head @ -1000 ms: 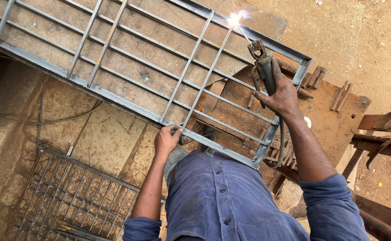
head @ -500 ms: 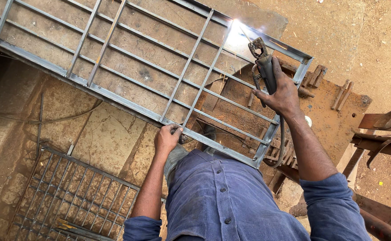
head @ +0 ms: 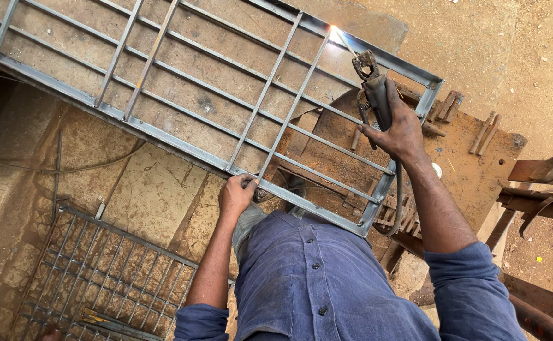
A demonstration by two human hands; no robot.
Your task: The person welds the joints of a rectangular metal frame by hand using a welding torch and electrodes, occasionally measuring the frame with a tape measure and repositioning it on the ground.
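Gripping the near rail of the steel grille frame (head: pixel 226 120), the left hand (head: pixel 235 196) is closed around the bar where an upright meets it. Farther along the frame, the right hand (head: pixel 396 129) is wrapped tight on the electrode holder (head: pixel 374 88), its rod sparking at the far rail. The frame looks heavy and rigid, best held by its outer rails, away from the hot joint.

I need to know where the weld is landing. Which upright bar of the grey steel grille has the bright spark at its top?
The rightmost upright bar of the grey steel grille frame: the spark glows at its top only, just off the electrode holder in the right hand.
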